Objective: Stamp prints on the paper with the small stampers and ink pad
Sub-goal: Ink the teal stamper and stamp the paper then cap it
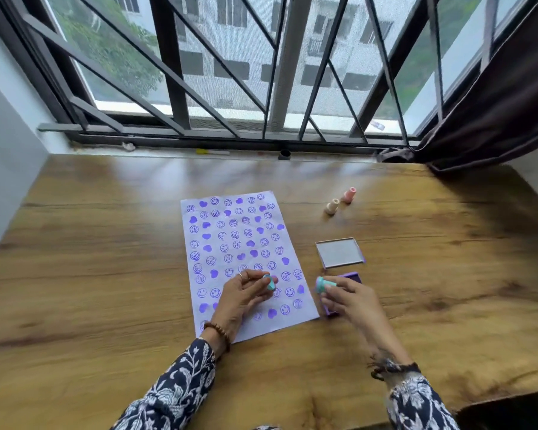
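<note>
Pinching one teal stamper [269, 281] in left hand [241, 294] over the paper [239, 243], another teal stamper [323, 284] in right hand [351, 301] above the ink pad [353, 276] beside the paper; probably light, rigid, best gripped by the barrel.

Premises present as a residential room, a home hobby corner set against a window. A wood-grain tabletop [106, 243] fills the lower frame and butts directly against the sill. A barred window grille [174, 72] with fine mesh screening spans the top of the frame. Beyond it stand a multi-storey apartment block [239, 41] at upper centre and a tree [106, 48] at upper left, placing the room above ground level. A dark curtain [494, 113] hangs bunched at upper right. Plain pale walls [3, 169] flank the left edge. Small oddments lie along the sill.
</note>
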